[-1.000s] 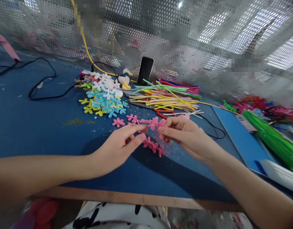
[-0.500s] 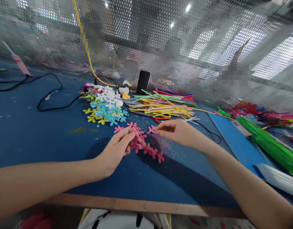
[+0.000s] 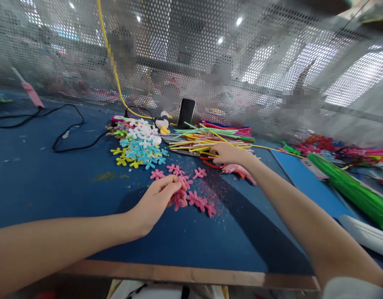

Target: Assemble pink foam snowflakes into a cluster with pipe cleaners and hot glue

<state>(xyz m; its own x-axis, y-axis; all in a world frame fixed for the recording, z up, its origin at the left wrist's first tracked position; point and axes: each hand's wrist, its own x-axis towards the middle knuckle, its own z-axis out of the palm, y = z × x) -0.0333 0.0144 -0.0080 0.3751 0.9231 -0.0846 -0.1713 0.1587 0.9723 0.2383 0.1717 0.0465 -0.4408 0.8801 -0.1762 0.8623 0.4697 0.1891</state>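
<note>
My left hand [image 3: 158, 199] is closed, pinching a pink pipe-cleaner flower [image 3: 179, 201], partly hidden by the fingers. More pink flowers [image 3: 197, 200] lie on the blue tabletop around it, and a single one [image 3: 199, 173] sits a little apart to the right. My right hand [image 3: 227, 153] is at the front edge of a pile of coloured pipe cleaners [image 3: 191, 145], its fingers bent and slightly apart. Just under it are scissors with red handles [image 3: 212, 163]. A pink tool [image 3: 238, 169], perhaps a glue gun, lies under my right wrist.
White, blue and yellow flowers [image 3: 141, 141] are heaped at the back left. A phone [image 3: 186, 113] leans on the perforated metal screen. A pink-handled tool [image 3: 32, 94] with a black cord is at far left. Green wrapped bundles [image 3: 344, 187] lie on the right.
My right hand has let go of a pink flower, which now lies on the table, and has moved back to the pipe cleaners. My left hand stays nearly in place.
</note>
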